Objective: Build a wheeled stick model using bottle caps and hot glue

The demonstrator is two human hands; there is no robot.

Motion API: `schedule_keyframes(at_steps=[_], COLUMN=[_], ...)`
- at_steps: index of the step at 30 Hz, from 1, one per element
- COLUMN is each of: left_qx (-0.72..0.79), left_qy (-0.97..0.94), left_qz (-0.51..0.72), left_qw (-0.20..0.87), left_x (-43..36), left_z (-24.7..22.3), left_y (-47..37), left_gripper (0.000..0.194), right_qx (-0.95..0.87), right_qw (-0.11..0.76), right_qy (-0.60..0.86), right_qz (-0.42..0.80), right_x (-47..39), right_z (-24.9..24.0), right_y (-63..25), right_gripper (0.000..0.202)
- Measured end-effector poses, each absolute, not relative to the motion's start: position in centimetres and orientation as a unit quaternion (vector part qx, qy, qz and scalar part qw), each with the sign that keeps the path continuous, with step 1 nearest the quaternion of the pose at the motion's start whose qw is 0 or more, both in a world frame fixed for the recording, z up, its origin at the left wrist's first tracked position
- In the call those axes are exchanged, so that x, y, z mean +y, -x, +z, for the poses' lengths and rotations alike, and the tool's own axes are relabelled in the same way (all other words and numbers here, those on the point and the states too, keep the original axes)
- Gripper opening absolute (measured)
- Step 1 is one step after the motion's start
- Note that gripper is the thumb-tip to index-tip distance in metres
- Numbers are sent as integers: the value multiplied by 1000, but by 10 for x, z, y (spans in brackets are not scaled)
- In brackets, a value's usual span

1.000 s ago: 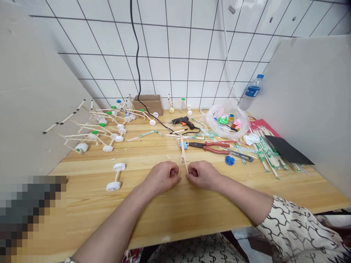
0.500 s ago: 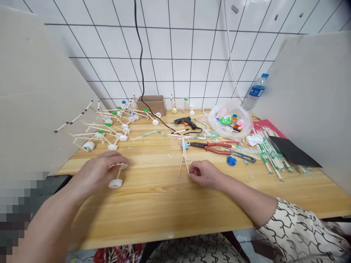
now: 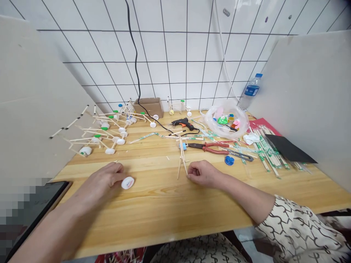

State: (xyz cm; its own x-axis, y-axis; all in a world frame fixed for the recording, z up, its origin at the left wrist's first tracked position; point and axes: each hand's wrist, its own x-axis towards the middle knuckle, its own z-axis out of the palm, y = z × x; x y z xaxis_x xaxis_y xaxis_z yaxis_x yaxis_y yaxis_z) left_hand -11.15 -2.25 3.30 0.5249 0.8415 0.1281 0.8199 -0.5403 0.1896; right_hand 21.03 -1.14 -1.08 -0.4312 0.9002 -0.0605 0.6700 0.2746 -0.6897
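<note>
Pale wooden bench [image 3: 153, 219]; light stick models with white wheels [image 3: 110, 151] stand at its far left, seemingly kept clear of the arms. Right hand [image 3: 204, 174], fingers closed, pinches the near end of a slim pale-wood stick frame [image 3: 182, 155] mid-bench, likely to steady it, a small blue block [image 3: 182, 146] beside its upper part. Left hand [image 3: 105, 179] grips a round white plastic-looking wheel [image 3: 127, 182] well left of the frame, face tilted up, perhaps for easy carrying; any axle is hidden from me.
</note>
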Motion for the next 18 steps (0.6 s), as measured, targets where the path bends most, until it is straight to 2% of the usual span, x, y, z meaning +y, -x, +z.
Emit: schedule_keyframes(at_steps=[5, 11, 14, 18], left_qx=[391, 362, 353, 348], left_qy=[-915, -931, -934, -932], left_qz=[94, 32, 35, 78], left_qw=[-1, 28, 42, 58], left_x=[-46, -52, -44, -35], left_z=[35, 32, 22, 3], left_y=[47, -18, -32, -34], left_gripper=[32, 16, 12, 10], right_qx=[-761, -750, -769, -805], right_qw=[194, 237, 218, 179], right_qy=[507, 479, 439, 428], right_qz=[354, 388, 411, 371], right_x=[-12, -21, -24, -24], right_z=[-2, 24, 29, 24], right_y=[-210, -216, -222, -228], right_gripper=[7, 16, 16, 16])
